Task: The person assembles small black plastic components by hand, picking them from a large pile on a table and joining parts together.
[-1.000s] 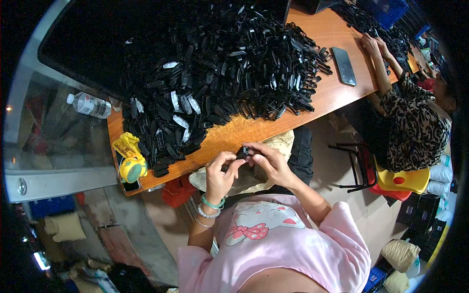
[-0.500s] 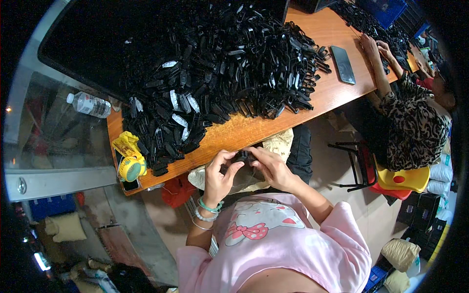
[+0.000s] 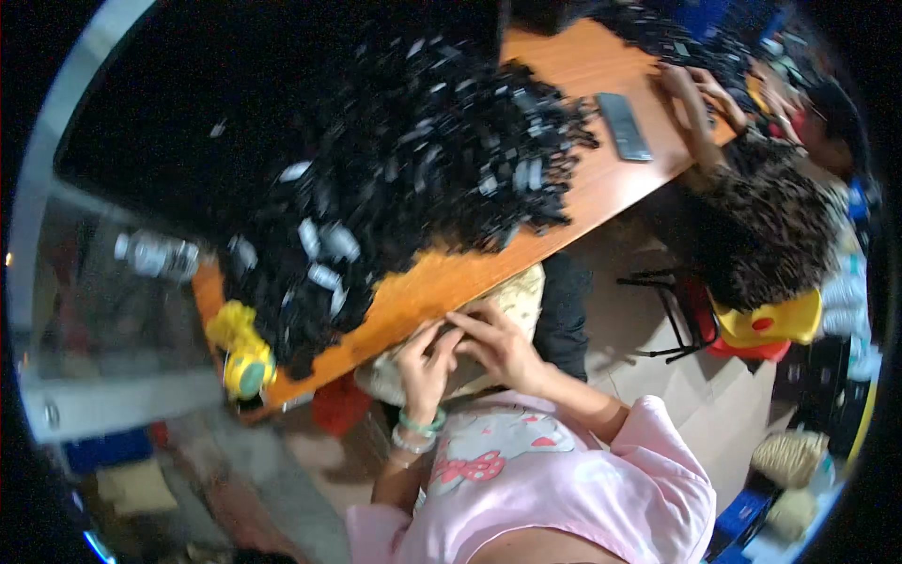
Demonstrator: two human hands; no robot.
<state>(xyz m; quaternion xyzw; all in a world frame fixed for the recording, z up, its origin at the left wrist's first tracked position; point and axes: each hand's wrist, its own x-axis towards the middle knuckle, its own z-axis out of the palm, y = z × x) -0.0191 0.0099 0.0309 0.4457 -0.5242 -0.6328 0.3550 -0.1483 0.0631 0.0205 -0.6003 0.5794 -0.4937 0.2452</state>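
Note:
My left hand [image 3: 427, 365] and my right hand [image 3: 500, 350] meet just off the table's front edge, fingertips pinched together. Between them is a small black plastic piece [image 3: 453, 331], mostly hidden by the fingers and blurred. Beaded bracelets [image 3: 418, 428] circle my left wrist. Ahead of both hands, a large heap of small black plastic pieces [image 3: 404, 179] covers much of the wooden table [image 3: 470, 282]. A few whitish, shiny pieces [image 3: 324, 242] lie among the black ones on the heap's left side.
A yellow-and-green round device [image 3: 248, 371] sits at the table's left corner, a plastic bottle [image 3: 158, 256] beyond it. A phone [image 3: 623, 127] lies right of the heap. At right, another person's hands [image 3: 691, 94] work at the table; a yellow stool [image 3: 766, 315] stands behind.
The view has shifted and blurred, with the table sliding left and down. My hands stay together around the small piece, which is now more covered by the fingers.

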